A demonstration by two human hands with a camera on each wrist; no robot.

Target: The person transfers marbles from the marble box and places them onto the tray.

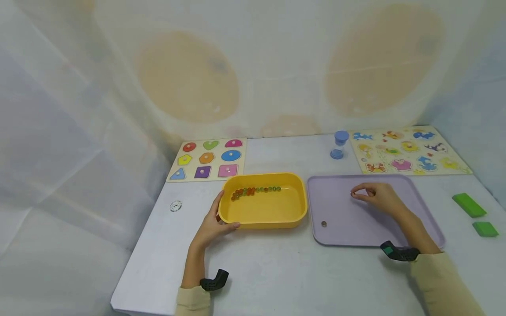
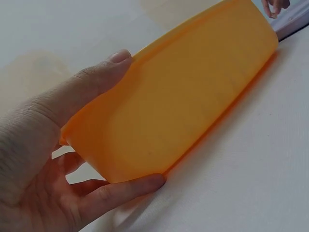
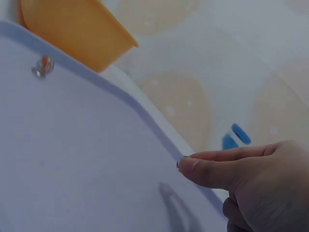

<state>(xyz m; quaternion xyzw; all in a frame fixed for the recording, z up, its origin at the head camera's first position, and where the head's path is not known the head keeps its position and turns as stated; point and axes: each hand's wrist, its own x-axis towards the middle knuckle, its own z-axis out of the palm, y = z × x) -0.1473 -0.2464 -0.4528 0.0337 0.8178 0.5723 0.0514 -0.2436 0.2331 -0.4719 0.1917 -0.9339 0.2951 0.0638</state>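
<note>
My left hand [image 1: 211, 226] grips the left end of a yellow plastic basin [image 1: 269, 211], thumb on its near side; the left wrist view shows fingers reaching round its bottom edge [image 2: 137, 186]. Inside, several orange and green glass marbles [image 1: 251, 191] lie along the far side. Over a light purple tray [image 1: 334, 197], my right hand [image 1: 377, 197] pinches a small marble [image 3: 180, 163] between thumb and index finger, mostly covered by the fingertips. A single marble [image 1: 323, 224] lies on the tray near its front left corner, clear with some orange in the right wrist view.
Behind the basin lies a shape puzzle board [image 1: 186, 171]. A blue-capped sand timer [image 1: 338, 145] stands beside a sea-animal puzzle board [image 1: 411, 151]. Two green blocks [image 1: 469, 205] lie at the right, and a round black-and-white piece [image 1: 175, 206] at the left.
</note>
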